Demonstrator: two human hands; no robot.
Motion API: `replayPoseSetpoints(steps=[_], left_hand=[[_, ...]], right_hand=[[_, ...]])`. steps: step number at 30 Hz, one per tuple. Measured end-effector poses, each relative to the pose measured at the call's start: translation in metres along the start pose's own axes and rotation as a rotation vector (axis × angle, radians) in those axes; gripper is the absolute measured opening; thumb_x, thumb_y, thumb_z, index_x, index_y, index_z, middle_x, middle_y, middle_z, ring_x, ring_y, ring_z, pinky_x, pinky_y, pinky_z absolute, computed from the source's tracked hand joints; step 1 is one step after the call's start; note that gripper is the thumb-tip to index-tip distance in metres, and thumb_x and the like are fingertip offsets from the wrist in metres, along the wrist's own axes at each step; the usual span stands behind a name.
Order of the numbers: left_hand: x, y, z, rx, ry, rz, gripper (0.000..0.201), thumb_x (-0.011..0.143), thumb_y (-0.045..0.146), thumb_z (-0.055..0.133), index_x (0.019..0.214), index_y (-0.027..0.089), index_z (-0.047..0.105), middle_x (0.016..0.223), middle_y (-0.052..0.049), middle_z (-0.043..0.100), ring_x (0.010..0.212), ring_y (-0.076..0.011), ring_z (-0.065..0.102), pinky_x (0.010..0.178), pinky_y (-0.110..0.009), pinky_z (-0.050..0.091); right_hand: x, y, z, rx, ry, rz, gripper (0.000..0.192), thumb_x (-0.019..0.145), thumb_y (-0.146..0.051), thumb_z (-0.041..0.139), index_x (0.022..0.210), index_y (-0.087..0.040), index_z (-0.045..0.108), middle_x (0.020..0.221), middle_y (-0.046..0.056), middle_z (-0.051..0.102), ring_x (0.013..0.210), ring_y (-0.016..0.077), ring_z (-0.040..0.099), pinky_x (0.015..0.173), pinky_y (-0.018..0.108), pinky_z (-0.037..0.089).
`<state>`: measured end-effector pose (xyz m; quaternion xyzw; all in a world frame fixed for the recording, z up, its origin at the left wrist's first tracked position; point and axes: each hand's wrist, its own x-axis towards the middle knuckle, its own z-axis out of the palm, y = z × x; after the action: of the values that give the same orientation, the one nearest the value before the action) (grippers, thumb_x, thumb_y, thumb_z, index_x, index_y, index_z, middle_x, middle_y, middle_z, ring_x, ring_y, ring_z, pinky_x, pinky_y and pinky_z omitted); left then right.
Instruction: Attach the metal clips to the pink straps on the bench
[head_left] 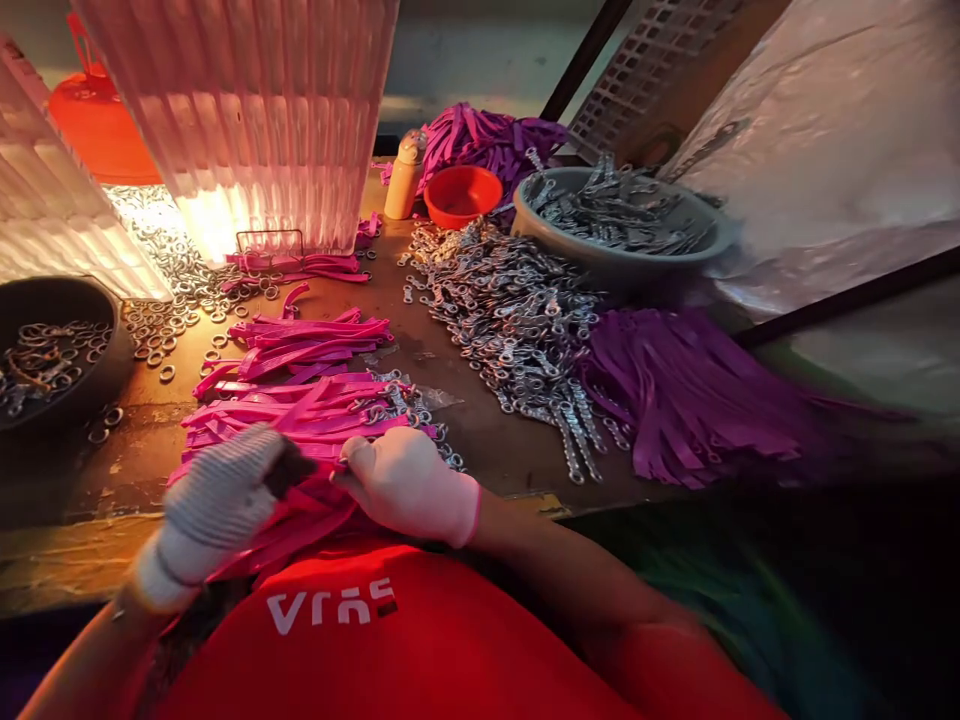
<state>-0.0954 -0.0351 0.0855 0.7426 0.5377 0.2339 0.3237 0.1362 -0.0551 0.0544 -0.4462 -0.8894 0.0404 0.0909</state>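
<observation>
**Both hands on the pink straps at the near edge**

Your left hand (214, 505), in a white knit glove, is closed around a small dark thing that is too blurred to name. It rests on the pile of pink straps (300, 415). Your right hand (409, 482), also gloved, pinches 1 strap end between thumb and finger.

The pink straps lie in a loose pile on the counter (480, 440), right in front of you, and some hang over the near edge toward your red shirt. They look light, soft and floppy, so they will bend and slide over each other. Take hold near the end, where the small metal rings (409, 400) sit, and the strap will not slip away so easily.

There is not much open room. A heap of metal clips (517, 320) and a bunch of purple straps (697, 395) lie to your right. Loose rings (161, 325) and a dark bowl (56, 350) lie to your left. A pink ribbed bin (255, 120) stands behind. The best bare spot is just past your right hand.
</observation>
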Motion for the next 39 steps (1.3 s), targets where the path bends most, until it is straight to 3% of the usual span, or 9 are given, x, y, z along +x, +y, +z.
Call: replayPoseSetpoints(steps=[4,9,13,17,23,28,31,34,39], left_hand=[[0.002,-0.028,-0.041,0.272,0.124,-0.025,0.016,0.07,0.028,0.053,0.076,0.031,0.067,0.078,0.0,0.07,0.072,-0.0269,0.063,0.07,-0.04,0.047],[-0.001,-0.037,-0.025,-0.333,0.051,-0.361,0.046,0.063,0.022,0.065,0.107,0.033,0.072,0.087,-0.001,0.075,0.073,-0.0237,0.067,0.052,-0.029,0.05],[0.012,-0.008,0.01,-0.87,0.103,-0.485,0.04,0.072,0.025,0.076,0.112,0.024,0.071,0.079,-0.001,0.069,0.06,-0.0121,0.059,0.051,-0.02,0.049],[0.03,0.013,0.03,-1.309,0.058,-0.545,0.043,0.073,0.014,0.077,0.115,0.016,0.069,0.11,-0.011,0.071,0.077,-0.0177,0.068,0.064,-0.028,0.059],[0.023,0.005,0.037,-1.485,0.145,-0.611,0.051,0.071,-0.009,0.066,0.116,0.014,0.067,0.127,-0.012,0.067,0.112,-0.022,0.067,0.092,-0.028,0.059],[0.009,-0.011,0.045,-1.56,0.17,-0.579,0.043,0.068,-0.007,0.073,0.106,0.014,0.07,0.109,-0.006,0.074,0.103,-0.0188,0.071,0.088,-0.023,0.06],[0.006,-0.017,0.05,-1.615,0.185,-0.59,0.038,0.064,-0.001,0.079,0.099,0.013,0.072,0.096,-0.007,0.075,0.089,-0.0172,0.073,0.082,-0.023,0.061],[0.005,-0.018,0.054,-1.654,0.2,-0.553,0.035,0.065,0.008,0.083,0.098,0.013,0.073,0.095,-0.008,0.074,0.086,-0.0176,0.073,0.079,-0.024,0.061],[-0.002,-0.005,0.057,-1.39,0.237,-0.376,0.04,0.067,0.009,0.084,0.104,0.019,0.072,0.102,-0.005,0.074,0.088,-0.017,0.071,0.076,-0.024,0.06]], right_hand=[[-0.022,0.025,-0.016,0.11,-0.023,0.121,0.045,0.098,-0.056,0.051,0.087,-0.014,0.064,0.065,0.006,0.066,0.058,0.0178,0.059,0.056,0.028,0.027],[-0.02,0.11,-0.02,0.369,0.089,0.283,0.033,0.104,-0.044,0.045,0.106,-0.02,0.067,0.096,0.003,0.072,0.085,0.017,0.064,0.077,0.024,0.042],[0.011,0.206,-0.004,-0.188,-0.019,0.635,0.032,0.1,-0.023,0.044,0.124,-0.016,0.064,0.118,0.014,0.068,0.105,0.0251,0.06,0.086,0.031,0.04],[0.036,0.271,0.008,-0.246,-0.181,0.56,0.035,0.087,-0.007,0.049,0.112,-0.016,0.072,0.119,0.02,0.065,0.105,0.0295,0.058,0.083,0.036,0.039],[0.035,0.304,0.007,-0.259,-0.326,0.376,0.032,0.082,-0.004,0.054,0.096,-0.019,0.078,0.102,0.013,0.072,0.091,0.0231,0.062,0.076,0.032,0.038],[0.02,0.297,0.014,-0.291,-0.224,0.393,0.022,0.091,-0.022,0.056,0.094,-0.017,0.077,0.098,0.014,0.073,0.091,0.0253,0.063,0.077,0.033,0.042],[0.011,0.272,0.019,-0.168,0.023,0.394,0.022,0.09,-0.024,0.053,0.094,-0.016,0.074,0.103,0.017,0.071,0.104,0.0312,0.062,0.087,0.04,0.046],[0.003,0.219,0.015,0.165,0.331,0.333,0.023,0.089,-0.025,0.051,0.097,-0.017,0.07,0.105,0.015,0.072,0.102,0.0297,0.065,0.092,0.043,0.05],[-0.005,0.083,-0.006,0.632,0.44,0.326,0.024,0.096,-0.031,0.054,0.117,-0.024,0.065,0.102,0.005,0.073,0.091,0.0192,0.068,0.085,0.033,0.054]])
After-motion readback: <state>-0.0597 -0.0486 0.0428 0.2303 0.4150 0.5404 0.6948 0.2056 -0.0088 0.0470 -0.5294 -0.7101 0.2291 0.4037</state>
